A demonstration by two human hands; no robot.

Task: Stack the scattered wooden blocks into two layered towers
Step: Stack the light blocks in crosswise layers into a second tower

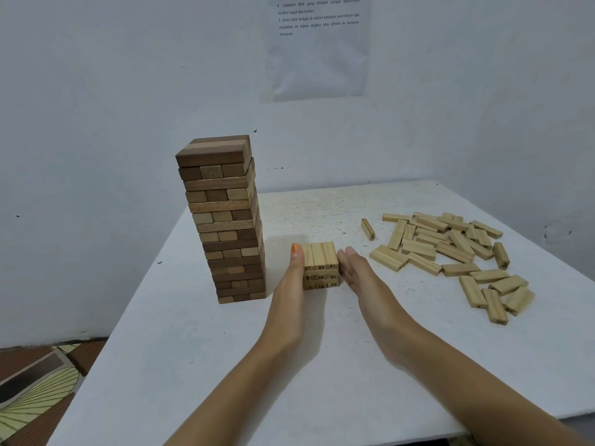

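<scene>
Table [225, 365]: dark tower [225, 220] stands near the L edge. Loose pile [450, 249] of pale blocks spreads toward the R edge. Bare room at the near side around both forearms.

Short stack [322, 255] mid-table, btwn tower and pile. 3 layers, top layer 3 blocks, long axes running near-to-far, numbered ends facing the person.

Left hand [291, 281] flat, fingers straight, pressed on the stack's L face, grasping nothing. Right hand [357, 278] flat and straight-fingered by the R face, contact unclear.

1 lone block [368, 229] lies apart, left of the pile. Pile count uncertain, approx 30.
</scene>
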